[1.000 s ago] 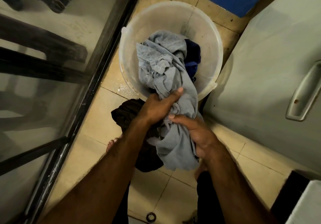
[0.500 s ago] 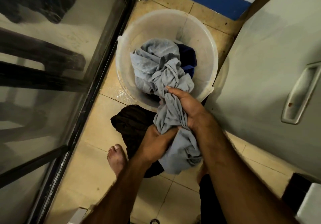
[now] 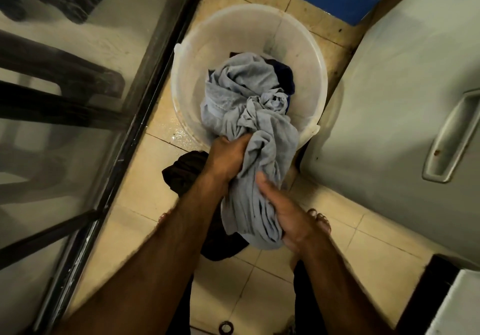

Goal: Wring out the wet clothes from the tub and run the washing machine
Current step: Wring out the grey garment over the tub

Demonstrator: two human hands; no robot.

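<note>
Grey cloth drapes over tub rim | left hand grips upper twist | right hand grips lower end

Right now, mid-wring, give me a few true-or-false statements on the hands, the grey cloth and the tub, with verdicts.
1. Both the left hand and the right hand grip the grey cloth. True.
2. The grey cloth hangs wholly clear of the tub. False: its upper part lies bunched inside the tub.
3. A dark blue garment lies in the tub beside the grey cloth. True.
4. The tub is tipped on its side. False: it stands upright on the tiled floor.
</note>
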